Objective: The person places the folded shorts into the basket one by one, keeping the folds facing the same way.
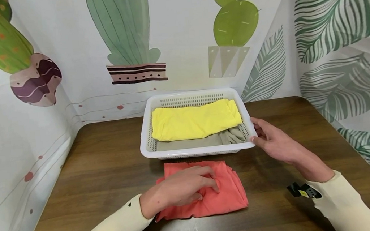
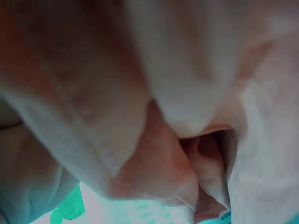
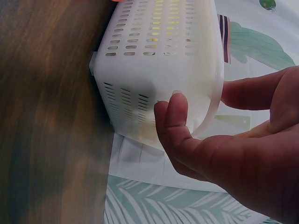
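From the head view, the left hand [image 1: 181, 190] presses flat, fingers relaxed, on a folded red cloth [image 1: 207, 190] lying on the counter [image 1: 104, 172] just before a white basket [image 1: 147, 133] holding a yellow cloth [image 1: 195, 121] over a grey cloth [image 1: 187, 143]. The right hand [image 1: 273, 141] grips the basket's right rim. The left wrist view shows only blurred sleeve fabric, while the right wrist view shows the right hand's thumb [image 3: 175, 121] curled against the basket's perforated wall.

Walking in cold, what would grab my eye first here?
Probably the bright yellow cloth lying on a grey one in the white basket at the table's middle. Just in front, the left hand presses on a folded coral cloth, while the right hand grips the basket's right rim.
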### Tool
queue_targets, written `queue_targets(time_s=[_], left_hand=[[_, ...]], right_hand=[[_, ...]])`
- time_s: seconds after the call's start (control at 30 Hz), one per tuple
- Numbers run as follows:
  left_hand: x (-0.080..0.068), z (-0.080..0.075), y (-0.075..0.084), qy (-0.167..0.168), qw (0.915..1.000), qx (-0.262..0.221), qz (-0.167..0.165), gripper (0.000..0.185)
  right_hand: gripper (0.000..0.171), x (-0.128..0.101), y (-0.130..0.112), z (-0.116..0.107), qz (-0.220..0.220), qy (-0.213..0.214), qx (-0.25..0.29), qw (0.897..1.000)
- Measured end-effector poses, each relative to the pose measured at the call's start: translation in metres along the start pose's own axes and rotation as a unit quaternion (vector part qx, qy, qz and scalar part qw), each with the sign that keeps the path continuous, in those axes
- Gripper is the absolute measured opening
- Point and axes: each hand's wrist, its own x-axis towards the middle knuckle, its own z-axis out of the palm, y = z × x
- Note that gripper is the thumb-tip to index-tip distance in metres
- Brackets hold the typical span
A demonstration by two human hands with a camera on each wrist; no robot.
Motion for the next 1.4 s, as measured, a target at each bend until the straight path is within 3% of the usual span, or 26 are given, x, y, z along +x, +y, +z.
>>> queue_targets(time_s=[0.63,1.4], left_hand=[[0.001,0.000,0.002,0.000,0.9999,-0.012,-0.005,0.047],[-0.011,0.007,-0.004,0.034,0.9991,0.011,0.024,0.042]], right_hand=[[0.066,0.001,0.001,0.000,0.001,-0.003,-0.003,1.000],[0.071,-0.003,0.000,-0.002,0.029,0.000,0.018,0.999]])
